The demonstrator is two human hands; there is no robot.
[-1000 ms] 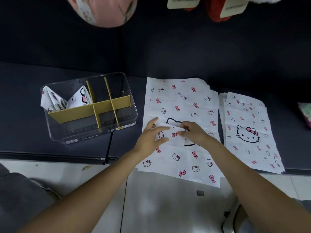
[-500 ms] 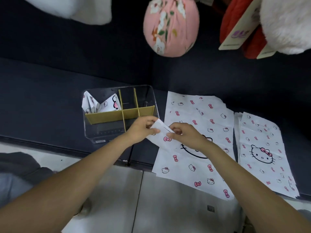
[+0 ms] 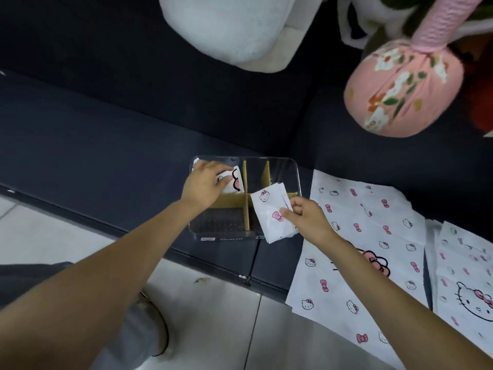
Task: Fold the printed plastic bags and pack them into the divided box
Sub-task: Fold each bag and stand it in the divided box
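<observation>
A clear divided box (image 3: 294, 170) with tan dividers stands on the dark bench. My left hand (image 3: 204, 181) reaches into its far left compartment and its fingers rest on the folded printed bags (image 3: 234, 180) stored there. My right hand (image 3: 305, 218) pinches a folded white bag (image 3: 272, 212) with cat and bow prints, holding it over the box's right side. A flat stack of unfolded printed bags (image 3: 373, 225) lies to the right of the box, and a second stack (image 3: 464, 279) lies at the far right.
A pink floral cloth ball (image 3: 400, 89) and a white plush item (image 3: 234, 28) hang above the bench. The bench's front edge runs diagonally below the box, with tiled floor (image 3: 208, 311) and my shoe (image 3: 157, 332) beneath.
My right hand has carried the folded bag left from the stack to above the box. My left hand let go of it and moved into the far left compartment. The view swung left.
</observation>
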